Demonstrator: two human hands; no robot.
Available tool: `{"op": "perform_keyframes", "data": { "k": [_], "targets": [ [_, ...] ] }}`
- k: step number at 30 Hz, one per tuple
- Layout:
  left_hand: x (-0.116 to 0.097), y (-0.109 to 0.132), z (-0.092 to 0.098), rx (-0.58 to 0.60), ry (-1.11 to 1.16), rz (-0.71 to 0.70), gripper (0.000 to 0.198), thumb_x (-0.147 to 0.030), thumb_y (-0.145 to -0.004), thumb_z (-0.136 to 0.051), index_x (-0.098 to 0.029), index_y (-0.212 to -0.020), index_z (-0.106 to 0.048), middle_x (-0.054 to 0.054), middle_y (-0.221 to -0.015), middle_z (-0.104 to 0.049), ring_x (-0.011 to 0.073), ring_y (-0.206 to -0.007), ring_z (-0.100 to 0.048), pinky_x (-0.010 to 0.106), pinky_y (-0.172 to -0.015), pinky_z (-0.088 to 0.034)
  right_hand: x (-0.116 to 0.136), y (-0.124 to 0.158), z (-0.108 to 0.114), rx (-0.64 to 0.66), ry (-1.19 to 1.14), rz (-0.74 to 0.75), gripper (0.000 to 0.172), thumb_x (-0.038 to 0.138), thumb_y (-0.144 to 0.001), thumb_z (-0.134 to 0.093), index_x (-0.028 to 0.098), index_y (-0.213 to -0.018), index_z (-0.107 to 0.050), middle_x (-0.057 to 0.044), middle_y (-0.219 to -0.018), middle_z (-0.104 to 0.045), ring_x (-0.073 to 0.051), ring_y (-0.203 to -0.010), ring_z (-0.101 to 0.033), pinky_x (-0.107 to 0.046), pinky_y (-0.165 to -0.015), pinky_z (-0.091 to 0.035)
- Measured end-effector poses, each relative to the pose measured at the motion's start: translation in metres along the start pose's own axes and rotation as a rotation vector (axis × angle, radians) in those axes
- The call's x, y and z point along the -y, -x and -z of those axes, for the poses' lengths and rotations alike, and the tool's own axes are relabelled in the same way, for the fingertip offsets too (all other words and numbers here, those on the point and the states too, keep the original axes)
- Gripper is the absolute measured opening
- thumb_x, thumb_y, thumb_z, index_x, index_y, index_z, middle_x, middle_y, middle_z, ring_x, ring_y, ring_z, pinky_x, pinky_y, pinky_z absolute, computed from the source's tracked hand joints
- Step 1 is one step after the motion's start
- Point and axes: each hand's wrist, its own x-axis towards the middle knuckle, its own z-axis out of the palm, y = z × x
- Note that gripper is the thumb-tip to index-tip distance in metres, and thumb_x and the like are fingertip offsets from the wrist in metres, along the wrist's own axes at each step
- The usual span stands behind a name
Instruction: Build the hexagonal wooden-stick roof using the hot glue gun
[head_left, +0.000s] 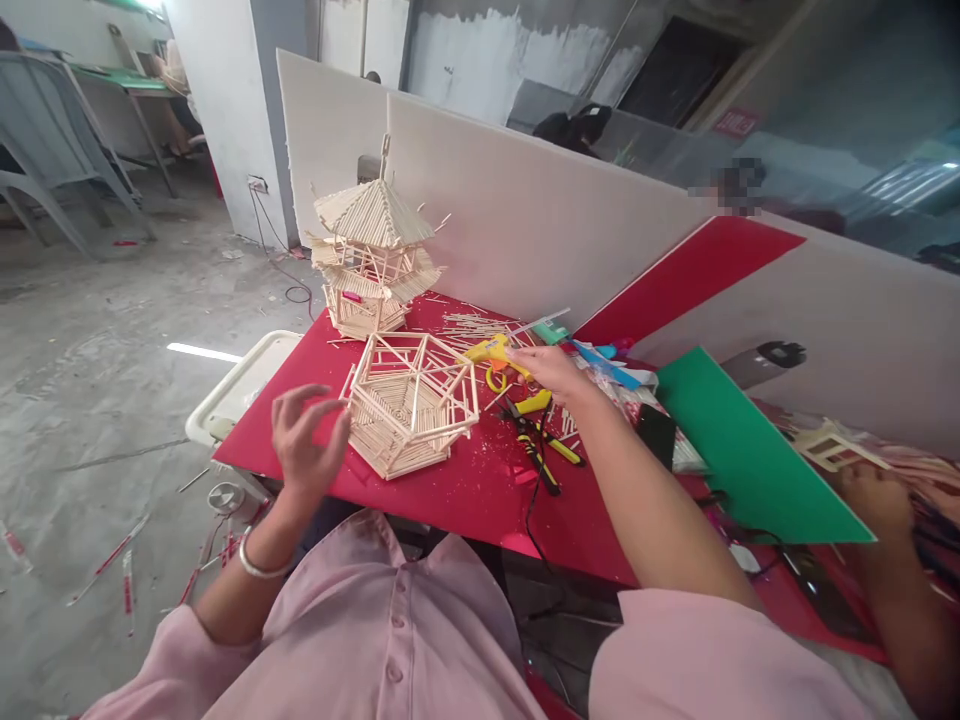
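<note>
i'm hovering my left hand [306, 442] wide by the half-built frame [411, 412], gripping the glue gun [489, 351] in my right hand [546, 372]; tower [373, 262] looking finished.

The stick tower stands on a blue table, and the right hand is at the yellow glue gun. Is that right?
Not quite: the table is red, not blue, as the head view shows. The rest holds: the stick tower stands on it, and the right hand is at the yellow glue gun.
</note>
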Motion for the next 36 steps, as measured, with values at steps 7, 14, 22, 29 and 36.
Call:
{"op": "perform_keyframes", "data": {
  "k": [7,14,22,29,36],
  "targets": [
    [-0.038,0.044,-0.015,0.030,-0.179,-0.193,0.029,-0.041,-0.079,-0.080,-0.026,-0.103,-0.072,0.014,-0.134,-0.058,0.0367,-0.131,-0.052,0.053,-0.107,-0.045,-0.020,0.004,-0.017,-0.078,-0.243,0.037,0.072,0.074,-0.061,-0.078,0.019,-0.108,-0.077,-0.004,-0.088,-0.073,-0.013,-0.066,-0.061,-0.022,-0.054,-0.047],
    [-0.025,0.059,-0.029,0.029,-0.198,-0.194,0.061,-0.041,-0.076,-0.083,-0.025,-0.129,-0.057,0.019,-0.145,-0.049,0.0390,-0.138,-0.047,0.058,-0.111,-0.042,-0.034,0.034,-0.016,-0.235,-0.497,0.090,0.071,0.067,-0.066,-0.080,0.024,-0.122,-0.074,-0.005,-0.102,-0.073,-0.015,-0.075,-0.064,-0.025,-0.062,-0.052],
    [-0.018,0.069,-0.035,0.093,-0.166,-0.164,0.074,-0.035,-0.082,-0.079,-0.023,-0.145,-0.042,0.022,-0.151,-0.042,0.0378,-0.142,-0.045,0.055,-0.108,-0.047,0.032,0.066,-0.019,0.004,-0.143,0.514,0.046,0.052,-0.087,-0.069,0.025,-0.123,-0.076,-0.006,-0.104,-0.076,-0.022,-0.089,-0.071,-0.035,-0.080,-0.059],
    [-0.017,0.071,-0.031,0.105,-0.099,-0.104,0.077,-0.038,-0.084,-0.078,-0.024,-0.149,-0.039,0.022,-0.151,-0.042,0.0373,-0.141,-0.047,0.053,-0.105,-0.051,0.064,0.078,-0.028,0.066,0.108,0.789,0.034,0.036,-0.092,-0.065,0.024,-0.122,-0.076,-0.006,-0.114,-0.075,-0.023,-0.101,-0.072,-0.037,-0.092,-0.057],
    [-0.014,0.071,-0.027,0.114,-0.061,-0.062,0.083,-0.039,-0.081,-0.080,-0.023,-0.151,-0.038,0.022,-0.152,-0.042,0.0381,-0.143,-0.044,0.057,-0.111,-0.046,0.069,0.083,-0.049,0.033,0.075,0.798,0.036,0.039,-0.092,-0.066,0.025,-0.124,-0.074,-0.005,-0.108,-0.075,-0.021,-0.095,-0.071,-0.034,-0.083,-0.058]
  ]
}}
